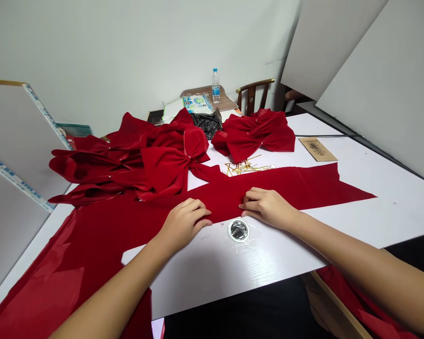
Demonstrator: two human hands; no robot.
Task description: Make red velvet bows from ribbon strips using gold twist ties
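Note:
A long strip of red velvet cloth (286, 186) lies across the white table in front of me. My left hand (184, 222) rests on its near edge, fingers bent over the cloth and the thumb close to the edge. A little to the right, my right hand (266, 207) has its fingers curled on the same edge, the thumb low beside them. Between the two hands the strip lies flat. Just below that edge, a round cable-hole cover (239, 230) is set in the table under clear tape.
Red velvet bows (169, 165) are piled at the left, and more bows (259, 134) lie at the back right. Gold twist ties (245, 167) are scattered behind the strip. A brown card (318, 149), a black plastic bag (208, 123) and a water bottle (216, 87) stand or lie farther back.

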